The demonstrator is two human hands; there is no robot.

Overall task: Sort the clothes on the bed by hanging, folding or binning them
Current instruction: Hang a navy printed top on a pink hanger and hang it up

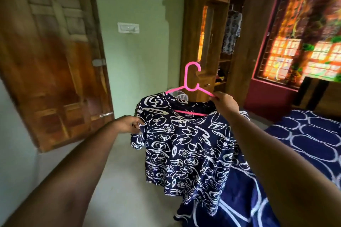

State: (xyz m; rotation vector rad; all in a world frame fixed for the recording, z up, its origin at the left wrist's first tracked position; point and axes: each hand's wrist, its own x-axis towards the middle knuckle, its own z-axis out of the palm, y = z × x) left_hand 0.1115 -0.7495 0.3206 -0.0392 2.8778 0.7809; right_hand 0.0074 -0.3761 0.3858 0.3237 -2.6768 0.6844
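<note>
One garment, head view: a navy top [184, 145] with white floral line print is held up on a pink hanger [191, 77], whose hook stands upright above the neckline. The hanger's right arm is pinched by the right hand [224, 104], fingers closed on it at the top's right shoulder; the body of the top hangs below and to the left of that grip. The left sleeve edge is pinched by the left hand [127, 123], so the fabric is spread between both grips. The hem is seen over the left edge of the bed [304, 143], covered in navy and white. An open wooden wardrobe [206, 33] with a hung garment [231, 31] is recorded behind; a wooden door [51, 61] at left.
</note>
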